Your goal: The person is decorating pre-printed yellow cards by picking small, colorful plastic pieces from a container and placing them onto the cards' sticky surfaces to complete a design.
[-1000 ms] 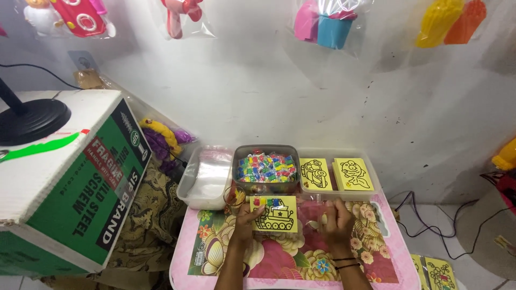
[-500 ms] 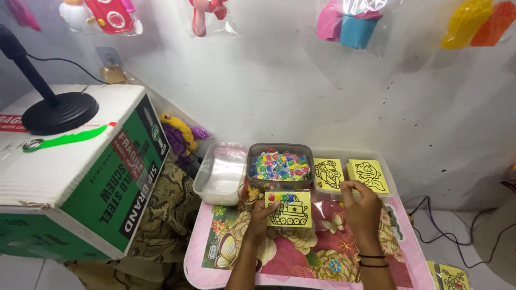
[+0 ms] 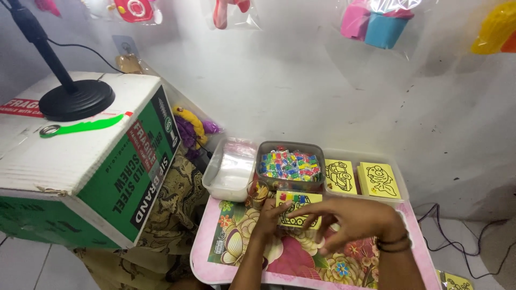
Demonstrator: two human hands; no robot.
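Head camera looks down on a pink floral table (image 3: 236, 263); both hands pinch a yellow picture card (image 3: 297, 208) just above it; the left hand (image 3: 267, 219) clamps its left edge, the right hand (image 3: 352, 221) its right side, fingers spread; a tub of coloured pieces (image 3: 289, 165) sits just behind, with two more yellow cards (image 3: 360, 178) to its right.

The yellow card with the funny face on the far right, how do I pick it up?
Grip the yellow card with the face drawing by its right edge, coming from above. It lies flat in the clear tray, with the yellow car card close on its left, so the right side looks freer for fingers.
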